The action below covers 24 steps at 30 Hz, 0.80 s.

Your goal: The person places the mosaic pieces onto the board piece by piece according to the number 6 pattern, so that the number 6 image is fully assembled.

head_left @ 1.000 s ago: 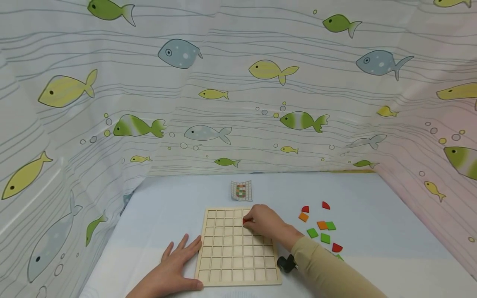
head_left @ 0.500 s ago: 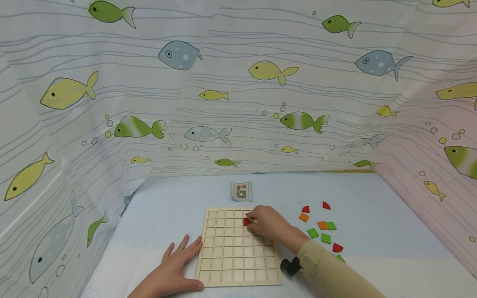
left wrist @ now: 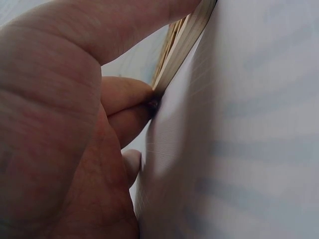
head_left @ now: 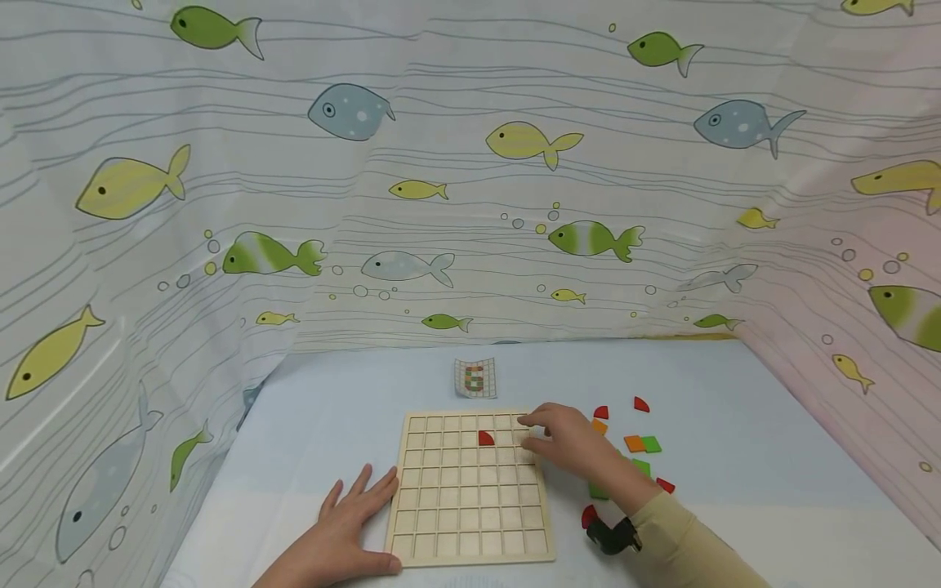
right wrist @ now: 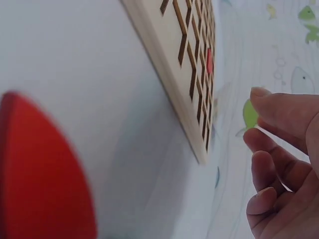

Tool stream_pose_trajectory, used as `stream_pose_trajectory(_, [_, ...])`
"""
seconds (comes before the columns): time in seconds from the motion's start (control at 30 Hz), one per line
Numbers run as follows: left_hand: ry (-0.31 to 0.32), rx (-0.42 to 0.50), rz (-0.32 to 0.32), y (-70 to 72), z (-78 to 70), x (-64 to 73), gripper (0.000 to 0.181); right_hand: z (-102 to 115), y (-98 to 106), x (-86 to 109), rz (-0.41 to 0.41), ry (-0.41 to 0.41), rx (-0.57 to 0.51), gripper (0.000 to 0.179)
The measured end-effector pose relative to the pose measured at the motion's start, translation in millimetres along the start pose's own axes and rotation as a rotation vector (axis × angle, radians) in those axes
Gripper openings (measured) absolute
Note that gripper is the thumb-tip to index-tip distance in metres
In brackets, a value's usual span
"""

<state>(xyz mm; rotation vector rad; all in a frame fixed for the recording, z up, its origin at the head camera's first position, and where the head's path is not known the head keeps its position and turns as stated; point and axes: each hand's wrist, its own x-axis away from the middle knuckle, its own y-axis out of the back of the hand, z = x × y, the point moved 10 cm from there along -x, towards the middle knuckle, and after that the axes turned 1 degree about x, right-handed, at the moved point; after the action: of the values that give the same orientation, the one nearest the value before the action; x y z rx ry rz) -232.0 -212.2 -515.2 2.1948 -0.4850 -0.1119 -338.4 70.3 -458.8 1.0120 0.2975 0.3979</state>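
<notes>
A wooden grid board (head_left: 469, 496) lies flat on the table, and one red quarter-circle tile (head_left: 486, 438) sits in a cell of its second row from the far side. My left hand (head_left: 334, 527) rests at the board's left edge with fingers spread; the left wrist view shows its fingertips at the board's side (left wrist: 184, 45). Over the far right corner of the board, my right hand (head_left: 569, 437) hovers with loosely bent fingers. Nothing is between its thumb and fingers (right wrist: 284, 149) in the right wrist view.
Red, orange (head_left: 634, 443) and green tiles (head_left: 651, 444) are scattered right of the board, some partly hidden by my right arm. A small card with a coloured grid pattern (head_left: 474, 378) lies beyond the board. A fish-print curtain (head_left: 470, 204) surrounds the table.
My right hand has let go of the red quarter-circle tile, leaving it in its cell, and has moved right to the board's edge. The left hand has stayed in place.
</notes>
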Motion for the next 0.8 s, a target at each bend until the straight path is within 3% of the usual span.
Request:
stream_pose_trajectory(0.17, [0.003, 0.005, -0.002, 0.1, -0.6, 0.7, 0.114, -22, 7, 15.3, -0.040, -0.084, 0.019, 0.039])
stream_pose_trajectory(0.8, [-0.009, 0.008, -0.005, 1.5, -4.2, 1.1, 0.112, -99, 44, 66.3, -0.166, -0.185, -0.021, 0.036])
